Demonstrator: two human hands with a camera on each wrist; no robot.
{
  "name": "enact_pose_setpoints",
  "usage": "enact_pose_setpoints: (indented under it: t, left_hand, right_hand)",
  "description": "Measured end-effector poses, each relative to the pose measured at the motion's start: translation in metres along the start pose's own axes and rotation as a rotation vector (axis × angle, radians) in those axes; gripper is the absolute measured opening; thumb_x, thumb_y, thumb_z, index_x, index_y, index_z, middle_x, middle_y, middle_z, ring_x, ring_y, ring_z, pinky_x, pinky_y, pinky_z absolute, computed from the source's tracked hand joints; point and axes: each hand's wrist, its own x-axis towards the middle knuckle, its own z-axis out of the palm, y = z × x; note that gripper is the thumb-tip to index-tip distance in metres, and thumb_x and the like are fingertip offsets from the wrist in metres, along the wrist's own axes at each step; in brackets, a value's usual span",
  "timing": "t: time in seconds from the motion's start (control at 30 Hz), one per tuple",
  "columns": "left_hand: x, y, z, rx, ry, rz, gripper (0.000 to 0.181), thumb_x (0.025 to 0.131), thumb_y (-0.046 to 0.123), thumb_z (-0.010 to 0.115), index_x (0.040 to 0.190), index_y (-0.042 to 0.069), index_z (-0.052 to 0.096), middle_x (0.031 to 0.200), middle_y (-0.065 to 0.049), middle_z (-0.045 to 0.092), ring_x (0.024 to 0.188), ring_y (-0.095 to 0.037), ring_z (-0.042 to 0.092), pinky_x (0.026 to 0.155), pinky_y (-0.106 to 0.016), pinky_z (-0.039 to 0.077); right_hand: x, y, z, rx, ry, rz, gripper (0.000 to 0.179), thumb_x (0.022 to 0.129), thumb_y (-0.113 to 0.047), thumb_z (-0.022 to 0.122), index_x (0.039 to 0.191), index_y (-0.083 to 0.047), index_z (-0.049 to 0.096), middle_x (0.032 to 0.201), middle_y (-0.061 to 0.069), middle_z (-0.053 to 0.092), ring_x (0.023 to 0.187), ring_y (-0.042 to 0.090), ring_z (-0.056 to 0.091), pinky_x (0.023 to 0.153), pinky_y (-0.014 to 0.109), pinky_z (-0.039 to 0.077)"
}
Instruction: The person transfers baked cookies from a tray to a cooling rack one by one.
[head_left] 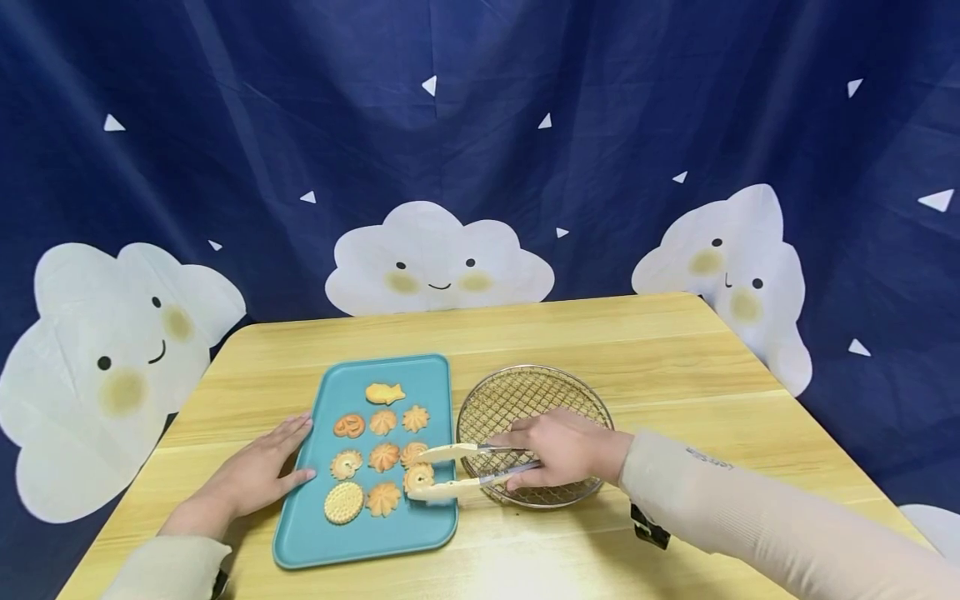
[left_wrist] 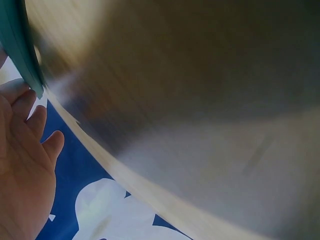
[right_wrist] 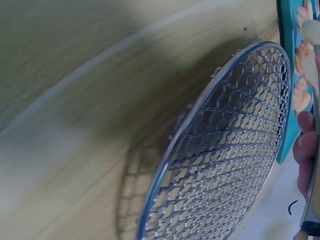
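My right hand (head_left: 562, 450) grips a pair of tongs (head_left: 483, 479) with cream tips and metal arms, above the round wire rack (head_left: 517, 396). The tong tips lie around a ring-shaped cookie (head_left: 418, 477) at the right side of the blue tray (head_left: 360, 546). Several other cookies sit on the tray, among them a fish-shaped one (head_left: 384, 393), a pretzel-shaped one (head_left: 348, 426) and a round dotted one (head_left: 344, 503). With fingers extended, my left hand (head_left: 255, 471) touches the tray's left edge. In the right wrist view the rack (right_wrist: 225, 160) shows its wire mesh, and fingers (right_wrist: 305, 145) hold the tongs.
Everything stands on a light wooden table (head_left: 675, 400) with rounded corners. The rack is just right of the tray. Behind the table hangs a dark blue curtain (head_left: 480, 150) with white clouds. A black band (head_left: 649, 527) is at the right wrist.
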Motion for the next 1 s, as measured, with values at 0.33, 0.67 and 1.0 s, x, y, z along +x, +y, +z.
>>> enact_pose_setpoints:
  t: [0.33,0.67,1.0]
  left_hand:
    - [0.0,0.001,-0.001,0.007,0.001,0.006,0.079,0.09,0.049,0.06,0.141,-0.008,0.039,0.147,-0.026,0.033,0.133,-0.045,0.031,0.105,-0.058,0.03]
    - [-0.001,0.002,-0.001,0.005,0.002,0.004,0.079,0.09,0.048,0.061,0.141,-0.008,0.039,0.147,-0.026,0.033,0.132,-0.044,0.032,0.104,-0.058,0.03]
    - [0.0,0.002,-0.001,0.006,-0.002,0.006,0.079,0.09,0.047,0.061,0.141,-0.009,0.039,0.146,-0.026,0.033,0.132,-0.045,0.032,0.104,-0.058,0.031]
  right_hand:
    - [-0.009,0.003,0.006,-0.089,0.155,0.061,0.061,0.088,-0.054,0.059,0.135,-0.015,0.056,0.108,0.005,0.068,0.053,0.004,0.051,0.041,0.014,0.035]
    - [-0.019,0.01,0.011,-0.092,0.244,0.176,0.064,0.087,-0.053,0.061,0.138,-0.016,0.052,0.107,0.009,0.067,0.048,0.007,0.052,0.04,0.017,0.037]
    - [-0.03,0.02,0.014,-0.069,0.263,0.289,0.063,0.087,-0.049,0.064,0.14,-0.017,0.05,0.109,0.015,0.065,0.054,0.016,0.059,0.036,0.017,0.032]
